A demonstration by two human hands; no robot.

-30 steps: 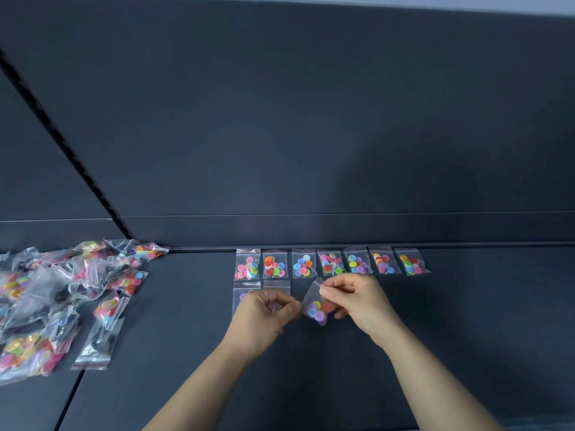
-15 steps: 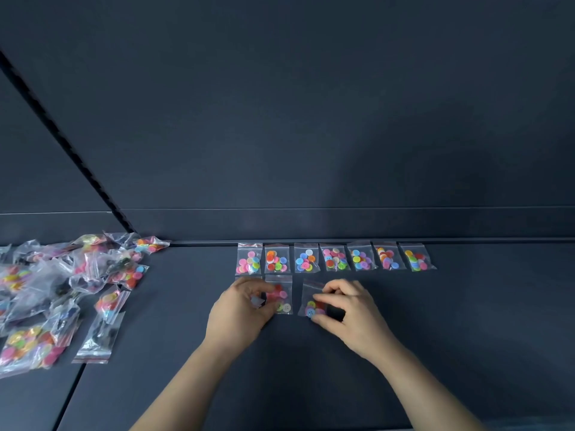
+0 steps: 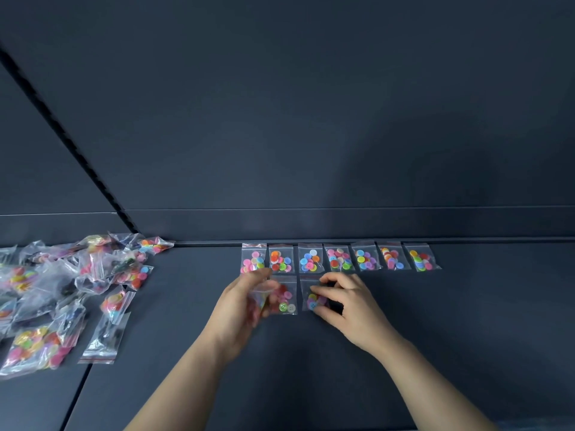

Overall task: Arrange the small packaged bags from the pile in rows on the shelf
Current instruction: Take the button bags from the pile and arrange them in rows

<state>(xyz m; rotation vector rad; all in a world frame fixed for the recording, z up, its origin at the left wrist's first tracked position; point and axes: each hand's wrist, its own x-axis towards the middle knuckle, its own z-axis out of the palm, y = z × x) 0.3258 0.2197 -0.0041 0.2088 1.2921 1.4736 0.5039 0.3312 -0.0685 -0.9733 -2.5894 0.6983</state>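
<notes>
Far left, at 9 o'clock on the dark grey shelf (image 3: 466, 321): a loose pile of clear plastic zip bags of coloured buttons (image 3: 62, 293), overlapping, some tilted, spilling toward the back ledge.

At 12 o'clock, against the back ledge: a back row of seven small clear bags of mixed-colour buttons (image 3: 339, 258), side by side, flat, red-striped seals toward the wall.

Just in front of that row, a second row begun. The left hand (image 3: 239, 309) sits at its left end, fingers curled around a crumpled clear bag (image 3: 259, 292); the hand is blurred, so I cannot tell whether it grips the bag or only presses on it. Touching its fingertips at 3 o'clock: a flat clear bag with red, pink, green and white buttons (image 3: 284, 298).

Next right, a clear bag with purple, blue and yellow buttons (image 3: 312, 298) lies flat, pinched between thumb and fingers of the right hand (image 3: 348, 301).
</notes>
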